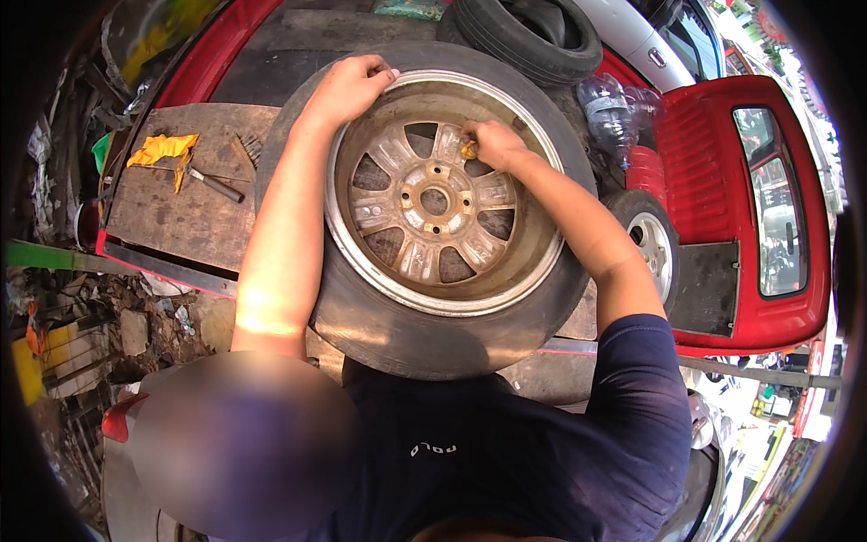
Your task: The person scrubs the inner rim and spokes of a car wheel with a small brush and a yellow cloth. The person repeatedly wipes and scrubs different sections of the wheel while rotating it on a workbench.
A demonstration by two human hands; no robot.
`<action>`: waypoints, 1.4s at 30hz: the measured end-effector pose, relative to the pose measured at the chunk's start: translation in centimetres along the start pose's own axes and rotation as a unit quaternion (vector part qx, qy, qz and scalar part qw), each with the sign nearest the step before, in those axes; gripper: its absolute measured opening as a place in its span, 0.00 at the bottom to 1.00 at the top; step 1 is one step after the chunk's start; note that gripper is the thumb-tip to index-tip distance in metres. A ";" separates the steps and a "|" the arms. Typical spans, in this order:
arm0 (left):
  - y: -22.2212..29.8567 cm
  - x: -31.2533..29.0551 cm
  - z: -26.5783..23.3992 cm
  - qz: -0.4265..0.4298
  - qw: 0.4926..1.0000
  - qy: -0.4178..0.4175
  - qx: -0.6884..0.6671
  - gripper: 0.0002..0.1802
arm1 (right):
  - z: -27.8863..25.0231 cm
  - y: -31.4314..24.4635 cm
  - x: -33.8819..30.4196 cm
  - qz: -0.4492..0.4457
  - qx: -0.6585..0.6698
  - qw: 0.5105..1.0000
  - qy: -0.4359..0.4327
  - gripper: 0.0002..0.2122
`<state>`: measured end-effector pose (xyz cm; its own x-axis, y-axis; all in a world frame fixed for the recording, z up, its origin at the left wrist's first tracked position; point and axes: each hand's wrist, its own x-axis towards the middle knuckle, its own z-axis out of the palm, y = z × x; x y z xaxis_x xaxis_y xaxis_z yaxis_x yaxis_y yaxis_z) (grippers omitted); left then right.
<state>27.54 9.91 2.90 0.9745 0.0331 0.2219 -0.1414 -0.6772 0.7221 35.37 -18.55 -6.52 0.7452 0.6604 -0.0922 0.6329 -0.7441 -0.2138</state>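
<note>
Wheel (418,217) beneath left hand (350,88) at rim (452,307), grip unclear; right hand (497,144) inside, pinching yellowish scrap (469,151).

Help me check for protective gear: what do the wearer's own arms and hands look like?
The left hand and right hand are ungloved, with bare forearms. A short, dark navy sleeve covers the right upper arm; the left upper arm is hidden.

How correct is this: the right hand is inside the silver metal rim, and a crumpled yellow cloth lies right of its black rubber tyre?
In the head view, the crumpled yellow cloth lies left, not right, of the tyre; the right hand is indeed inside the rim.
</note>
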 end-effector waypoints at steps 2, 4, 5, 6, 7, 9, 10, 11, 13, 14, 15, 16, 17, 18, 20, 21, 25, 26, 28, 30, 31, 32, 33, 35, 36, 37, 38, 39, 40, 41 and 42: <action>-0.1 0.1 0.0 -0.008 1.000 -0.006 -0.001 0.21 | 0.9 -1.0 -0.5 -0.014 -0.018 1.000 0.008 0.12; -0.1 0.1 0.1 0.001 1.000 -0.009 0.011 0.21 | 2.0 -2.1 -0.6 0.001 -0.043 0.999 -0.017 0.15; -0.1 0.0 0.1 0.001 1.000 -0.011 0.017 0.21 | 2.5 -2.6 -0.7 -0.003 -0.044 0.999 -0.013 0.15; -0.1 0.0 0.1 0.001 1.000 -0.006 0.016 0.21 | 2.9 -2.9 -0.8 -0.006 -0.045 0.999 -0.009 0.15; -0.1 0.0 0.2 -0.001 1.000 -0.003 0.013 0.21 | 2.9 -2.9 -0.8 -0.007 -0.029 1.000 -0.006 0.13; 0.1 -0.1 0.3 -0.004 1.000 -0.006 0.007 0.21 | 2.5 -2.3 -0.7 -0.028 0.025 0.999 -0.027 0.12; 0.1 -0.1 0.4 -0.006 1.000 -0.009 0.007 0.21 | 1.9 -1.7 -0.7 -0.036 0.047 0.997 -0.039 0.11; 0.2 -0.2 0.2 -0.008 1.000 -0.010 0.008 0.21 | 1.2 -1.0 -0.7 -0.023 0.099 0.994 -0.047 0.12; 0.3 -0.3 0.1 -0.003 1.000 -0.004 0.010 0.21 | 0.1 0.0 -0.6 -0.019 0.023 0.999 -0.035 0.13; 0.4 -0.4 0.1 -0.004 1.000 -0.005 0.010 0.21 | -0.1 0.3 -0.5 -0.023 -0.012 0.999 -0.026 0.14; 0.4 -0.4 0.1 -0.008 1.000 -0.007 0.009 0.21 | -0.1 0.4 -0.4 -0.009 -0.015 1.000 -0.006 0.16; 0.5 -0.4 0.0 -0.014 1.000 -0.009 0.008 0.21 | 0.3 0.2 -0.4 0.006 -0.001 1.000 -0.006 0.17; 0.5 -0.3 0.0 -0.020 1.000 -0.010 0.008 0.21 | 1.0 -0.1 -0.3 0.012 0.014 1.000 0.005 0.17; 0.4 -0.3 0.0 -0.016 1.000 -0.010 0.010 0.21 | 1.7 -0.5 -0.4 0.020 0.028 0.999 0.016 0.18; 0.3 -0.3 -0.2 -0.009 1.000 -0.009 0.017 0.21 | 3.4 -1.7 -0.2 0.026 0.032 0.999 -0.034 0.13; 0.3 -0.3 -0.2 -0.004 1.000 -0.005 0.012 0.21 | 3.6 -1.6 -0.3 0.011 0.014 0.999 -0.029 0.12; 0.1 -0.6 -0.2 0.000 1.000 -0.008 -0.006 0.21 | 2.2 0.2 -1.1 -0.057 0.070 0.990 -0.105 0.11; 0.1 -0.6 -0.2 -0.001 1.000 -0.010 -0.010 0.21 | 1.6 0.7 -1.2 -0.030 0.043 0.992 -0.118 0.12; 0.1 -0.6 -0.2 0.000 1.000 -0.010 -0.007 0.21 | 0.7 1.4 -1.2 0.008 -0.002 0.992 -0.126 0.14; 0.2 -0.5 -0.2 0.000 1.000 -0.012 -0.005 0.20 | 0.6 1.3 -1.0 0.042 0.054 0.995 -0.069 0.14; 0.2 -0.4 -0.2 0.000 1.000 -0.014 -0.005 0.20 | 0.9 0.9 -0.9 0.050 0.082 0.994 -0.050 0.14; 0.3 -0.3 -0.2 0.001 1.000 -0.016 -0.004 0.20 | 1.2 0.6 -0.8 0.058 0.109 0.992 -0.019 0.13; 0.3 -0.3 -0.1 0.000 1.000 -0.015 -0.002 0.20 | 1.9 0.0 -0.8 0.037 0.131 0.991 -0.005 0.14; 0.2 -0.3 -0.1 -0.005 1.000 -0.013 0.004 0.20 | 2.5 -0.4 -0.9 -0.011 0.081 0.996 -0.030 0.14; 0.2 -0.4 -0.1 -0.003 1.000 -0.013 -0.002 0.20 | 2.5 -0.5 -1.0 -0.043 0.062 0.996 -0.056 0.14; 0.2 -0.5 -0.1 -0.004 1.000 -0.012 -0.009 0.20 | 2.4 -0.4 -1.2 -0.029 0.052 0.995 -0.078 0.17; 0.2 -0.7 -0.2 -0.005 1.000 -0.010 -0.016 0.20 | 2.2 -0.2 -1.3 -0.014 0.039 0.992 -0.116 0.17; 0.2 -0.7 -0.2 -0.005 1.000 -0.008 -0.013 0.20 | 1.6 0.3 -1.2 -0.010 0.033 0.987 -0.156 0.18; 0.3 -0.8 -0.2 -0.003 1.000 -0.008 -0.011 0.20 | 1.1 0.7 -1.2 0.008 0.019 0.981 -0.191 0.18; 0.3 -0.7 -0.2 -0.001 1.000 -0.008 -0.009 0.20 | 0.7 1.0 -1.2 0.009 0.023 0.986 -0.164 0.17; 0.4 -0.7 -0.2 0.000 1.000 -0.009 -0.009 0.20 | 0.4 1.2 -1.2 0.042 0.077 0.988 -0.129 0.16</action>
<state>26.76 9.81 3.17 0.9774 0.0194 0.2104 -0.1448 -0.6637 0.7338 35.15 -20.15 -7.02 0.7032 0.6158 -0.3555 0.5176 -0.7861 -0.3377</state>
